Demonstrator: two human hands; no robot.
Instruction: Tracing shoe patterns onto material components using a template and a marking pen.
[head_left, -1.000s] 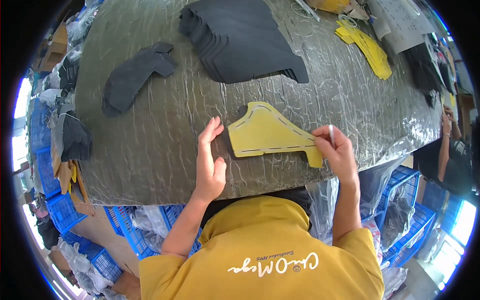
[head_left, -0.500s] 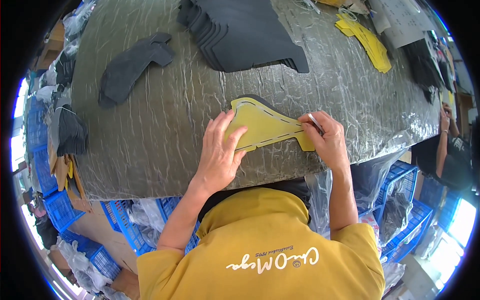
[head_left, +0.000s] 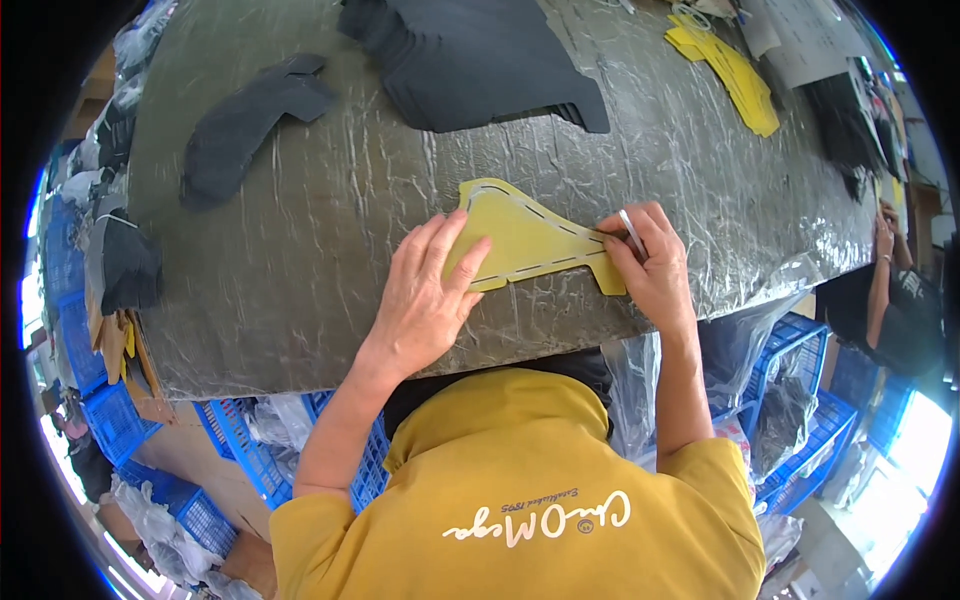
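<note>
A yellow pattern template [head_left: 520, 240] with dashed slots along its edges lies flat on the table just in front of me. My left hand [head_left: 425, 285] rests on its broad left end, fingers spread over the edge. At the narrow right end, my right hand [head_left: 650, 262] has thumb and fingertips closed together at the template's edge. A slim silver-white pen [head_left: 632, 232] sticks up between the fingers of that hand; its tip is hidden. Whatever lies under the template is covered.
The table [head_left: 330, 320] has a wrinkled plastic cover. Beyond the template lie a stack of dark cut pieces [head_left: 480, 65], a smaller dark pile [head_left: 250, 130] and yellow templates [head_left: 735, 75]. Blue crates [head_left: 800, 440] stand below the near edge. Another person [head_left: 900, 310] is at far right.
A dark edge showed beyond the template's far side before; now it is out of sight. Both hands stay on the template. The whole view has shifted slightly.
</note>
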